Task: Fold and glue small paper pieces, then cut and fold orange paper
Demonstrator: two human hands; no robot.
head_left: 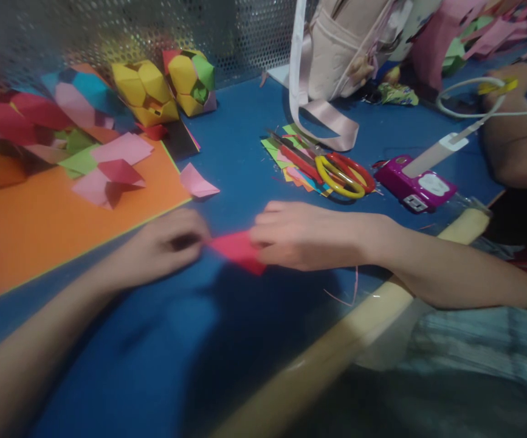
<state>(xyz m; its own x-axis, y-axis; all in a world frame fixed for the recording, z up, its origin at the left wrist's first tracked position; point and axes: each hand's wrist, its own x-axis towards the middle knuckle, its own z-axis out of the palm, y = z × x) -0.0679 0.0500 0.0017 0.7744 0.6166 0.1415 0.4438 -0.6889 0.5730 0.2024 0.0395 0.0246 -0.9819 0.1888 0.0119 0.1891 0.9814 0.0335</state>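
Note:
A folded piece of red-pink paper stretches between my two hands, just over the blue tabletop. My left hand pinches its pointed left tip. Curled over the wider right end is my right hand, its fingers hiding part of the paper. Both hands are slightly blurred. Close behind them lies a small folded pink paper piece. Several more folded pieces in pink and green rest on a large orange sheet to the left.
Yellow paper balls stand at the back left by a perforated metal panel. Red and yellow scissors lie on small coloured papers. A purple box with a plugged-in charger, a beige bag and another person's arm are rightward.

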